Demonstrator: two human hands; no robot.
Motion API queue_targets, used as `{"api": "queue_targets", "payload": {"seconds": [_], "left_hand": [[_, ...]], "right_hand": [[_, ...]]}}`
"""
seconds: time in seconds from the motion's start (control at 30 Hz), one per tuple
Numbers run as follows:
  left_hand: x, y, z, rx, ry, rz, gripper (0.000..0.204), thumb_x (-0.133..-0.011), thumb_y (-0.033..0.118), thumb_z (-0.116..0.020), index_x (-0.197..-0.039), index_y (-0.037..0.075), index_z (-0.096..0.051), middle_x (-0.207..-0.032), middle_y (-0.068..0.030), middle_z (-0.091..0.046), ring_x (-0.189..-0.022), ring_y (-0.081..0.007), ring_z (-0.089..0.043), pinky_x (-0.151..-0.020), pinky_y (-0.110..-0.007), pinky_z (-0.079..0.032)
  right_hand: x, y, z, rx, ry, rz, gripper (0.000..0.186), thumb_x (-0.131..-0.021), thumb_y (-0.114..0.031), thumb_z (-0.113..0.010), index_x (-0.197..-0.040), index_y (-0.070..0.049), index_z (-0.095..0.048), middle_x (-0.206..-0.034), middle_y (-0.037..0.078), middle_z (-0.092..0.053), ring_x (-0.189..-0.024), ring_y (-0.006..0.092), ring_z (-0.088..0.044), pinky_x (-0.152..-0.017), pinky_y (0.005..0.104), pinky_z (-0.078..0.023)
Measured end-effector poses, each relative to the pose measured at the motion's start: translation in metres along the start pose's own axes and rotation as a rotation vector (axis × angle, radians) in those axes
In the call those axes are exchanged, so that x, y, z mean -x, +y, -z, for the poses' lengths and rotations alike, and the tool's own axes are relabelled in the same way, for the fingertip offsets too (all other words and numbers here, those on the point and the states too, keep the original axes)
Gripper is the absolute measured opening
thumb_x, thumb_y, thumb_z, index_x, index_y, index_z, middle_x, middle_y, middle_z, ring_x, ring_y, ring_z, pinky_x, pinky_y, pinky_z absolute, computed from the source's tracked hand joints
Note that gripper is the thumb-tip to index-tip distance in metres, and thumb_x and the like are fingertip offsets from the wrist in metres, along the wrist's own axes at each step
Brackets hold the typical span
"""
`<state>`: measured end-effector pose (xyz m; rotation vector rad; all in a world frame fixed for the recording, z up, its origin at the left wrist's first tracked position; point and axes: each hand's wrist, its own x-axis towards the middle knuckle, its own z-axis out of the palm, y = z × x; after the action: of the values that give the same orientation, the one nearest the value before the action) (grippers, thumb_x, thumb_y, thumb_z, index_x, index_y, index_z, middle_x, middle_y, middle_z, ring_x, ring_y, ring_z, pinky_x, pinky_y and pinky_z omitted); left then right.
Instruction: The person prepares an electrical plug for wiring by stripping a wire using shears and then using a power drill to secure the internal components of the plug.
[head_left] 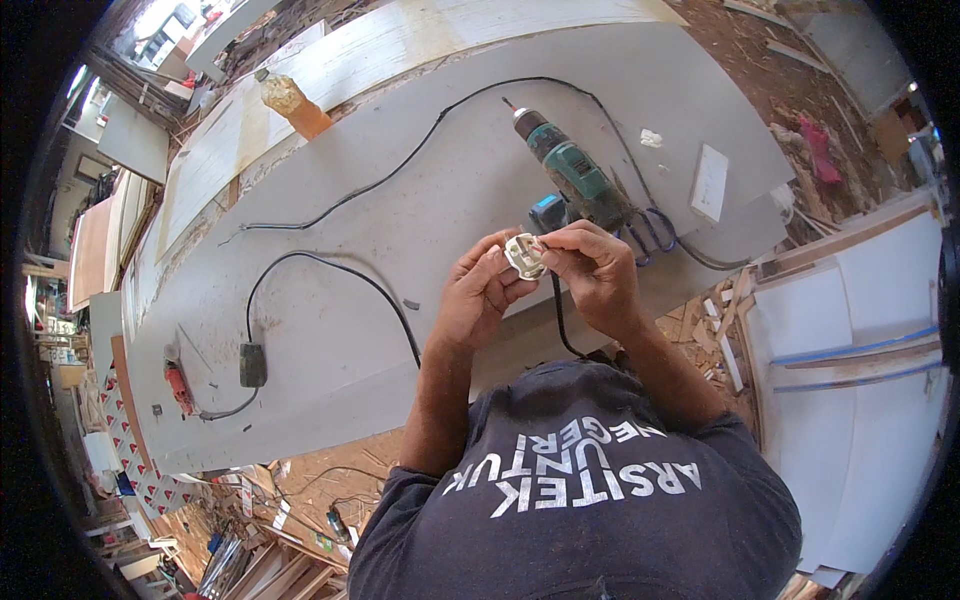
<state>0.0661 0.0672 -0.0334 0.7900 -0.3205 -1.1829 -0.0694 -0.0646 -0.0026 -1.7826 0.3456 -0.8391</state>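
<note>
White plug (524, 255): rear half covered by the fingers of the left hand (480, 295) and right hand (592, 272), pins too small to tell; black cord (562, 325) passes out of sight below the right wrist; green drill (575, 172): handle partly behind the right hand, bit too small to tell; small red tool (179, 388) at the board's edge too small to identify.

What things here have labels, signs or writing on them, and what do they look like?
Dark shirt: on the person at the bottom, with big white block lettering across it.
Bottle: standing at the far left of the grey table, amber-orange with a pale, worn label around its upper part.
No screens, signs or packages can be made out.
</note>
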Motion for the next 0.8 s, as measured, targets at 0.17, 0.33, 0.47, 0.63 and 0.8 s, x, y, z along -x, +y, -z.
{"api": "queue_targets", "payload": {"seconds": [0.17, 0.33, 0.47, 0.63, 0.8], "left_hand": [[0.000, -0.007, 0.004, 0.057, 0.008, -0.046, 0.039, -0.107, 0.019, -0.048, -0.141, 0.000, -0.047, -0.120, -0.0094, -0.065, -0.102, -0.0183, -0.068, -0.085, -0.033, -0.062], [0.004, -0.001, -0.005, -0.020, 0.034, -0.037, 0.039, -0.107, 0.018, -0.046, -0.140, -0.002, -0.048, -0.119, -0.0091, -0.065, -0.103, -0.0159, -0.068, -0.085, -0.030, -0.062], [0.008, -0.001, -0.007, -0.027, 0.046, -0.018, 0.037, -0.108, 0.018, -0.046, -0.139, -0.002, -0.050, -0.119, -0.0088, -0.065, -0.103, -0.0142, -0.068, -0.086, -0.029, -0.062], [0.009, -0.009, -0.005, -0.095, 0.070, -0.048, 0.035, -0.108, 0.019, -0.046, -0.137, 0.000, -0.051, -0.118, -0.0077, -0.065, -0.104, -0.0153, -0.068, -0.088, -0.031, -0.062], [0.012, -0.009, -0.009, -0.141, 0.112, -0.069, 0.031, -0.108, 0.019, -0.046, -0.133, 0.002, -0.054, -0.116, -0.0063, -0.065, -0.102, -0.0139, -0.067, -0.089, -0.032, -0.062]], "right_hand": [[0.002, -0.004, 0.005, 0.094, -0.053, 0.007, 0.013, -0.090, 0.001, -0.069, -0.102, 0.001, -0.073, -0.092, 0.012, -0.069, -0.084, 0.0203, -0.066, -0.073, 0.0309, -0.052], [0.003, -0.010, 0.002, -0.023, -0.051, -0.064, 0.010, -0.088, 0.000, -0.070, -0.099, -0.001, -0.071, -0.094, 0.011, -0.066, -0.083, 0.0216, -0.065, -0.072, 0.0328, -0.052], [0.002, -0.013, 0.005, 0.146, -0.098, 0.045, 0.006, -0.088, -0.002, -0.069, -0.095, 0.000, -0.068, -0.091, 0.013, -0.065, -0.080, 0.0276, -0.066, -0.070, 0.0370, -0.052], [0.001, -0.027, 0.005, 0.393, -0.174, 0.042, 0.009, -0.091, -0.011, -0.063, -0.087, -0.002, -0.064, -0.088, 0.014, -0.063, -0.079, 0.0363, -0.066, -0.069, 0.0465, -0.052], [-0.002, -0.031, 0.007, 0.491, -0.238, 0.052, 0.014, -0.089, -0.017, -0.063, -0.085, -0.004, -0.064, -0.086, 0.014, -0.064, -0.079, 0.0370, -0.066, -0.069, 0.0481, -0.052]]}}
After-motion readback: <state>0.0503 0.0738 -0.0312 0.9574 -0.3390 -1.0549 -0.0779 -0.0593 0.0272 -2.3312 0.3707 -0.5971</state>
